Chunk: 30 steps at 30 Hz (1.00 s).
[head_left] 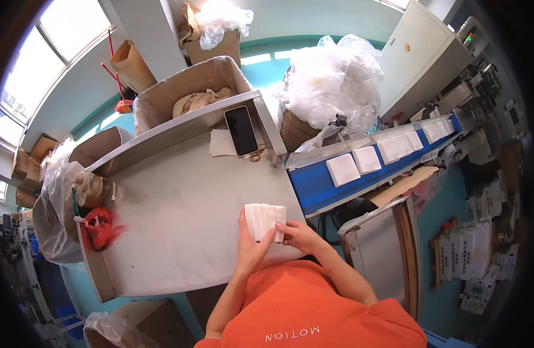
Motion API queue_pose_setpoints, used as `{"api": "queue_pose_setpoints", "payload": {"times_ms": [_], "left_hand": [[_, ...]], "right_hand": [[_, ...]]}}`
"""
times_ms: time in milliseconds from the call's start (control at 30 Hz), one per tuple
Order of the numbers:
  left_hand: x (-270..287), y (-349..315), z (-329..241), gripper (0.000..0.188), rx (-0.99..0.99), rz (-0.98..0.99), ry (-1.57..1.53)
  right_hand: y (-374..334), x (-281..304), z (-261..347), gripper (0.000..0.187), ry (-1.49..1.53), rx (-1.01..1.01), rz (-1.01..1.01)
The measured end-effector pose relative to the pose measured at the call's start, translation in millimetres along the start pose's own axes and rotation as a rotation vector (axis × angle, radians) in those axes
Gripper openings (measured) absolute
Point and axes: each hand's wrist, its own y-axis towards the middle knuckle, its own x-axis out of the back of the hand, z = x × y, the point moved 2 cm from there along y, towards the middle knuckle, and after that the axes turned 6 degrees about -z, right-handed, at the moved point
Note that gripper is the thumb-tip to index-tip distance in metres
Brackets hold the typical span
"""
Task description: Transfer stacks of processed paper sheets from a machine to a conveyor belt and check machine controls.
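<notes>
My left hand (251, 246) and right hand (300, 236) clamp the white stack (260, 218), seemingly squaring it, and the next move wants even pressure.

Table top (180, 214): wide open stretch from the frame's centre to lower left; a hand could slide across it.
Left edge: a red bag (99, 227) and a clear container (93, 188) block the way out.
Far wall (186, 124): raised metal, upper left to upper centre; passable only from above.
Phone (241, 131): in the way at upper centre, beside the wall.
Belt (307, 197): right of centre, white packs (343, 169) in a row, narrow blue gaps between some.
Lower centre: occupied by left hand (249, 245), right hand (297, 235) and white stack (261, 219).
</notes>
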Motion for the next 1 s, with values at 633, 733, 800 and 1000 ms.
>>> {"api": "queue_pose_setpoints", "payload": {"times_ms": [633, 733, 800, 1000], "left_hand": [[-9, 4, 13, 0.078, -0.057, 0.015, 0.016], [-6, 4, 19, 0.079, -0.058, -0.018, -0.020], [-5, 4, 20, 0.075, -0.062, -0.031, 0.055], [-13, 11, 39, 0.069, -0.004, 0.092, -0.123]], "right_hand": [[-7, -21, 40, 0.028, -0.560, 0.455, -0.102], [-4, -10, 31, 0.025, -0.370, 0.253, -0.042], [3, 6, 22, 0.023, -0.020, 0.251, -0.195], [-5, -12, 28, 0.050, -0.297, 0.405, -0.287]]}}
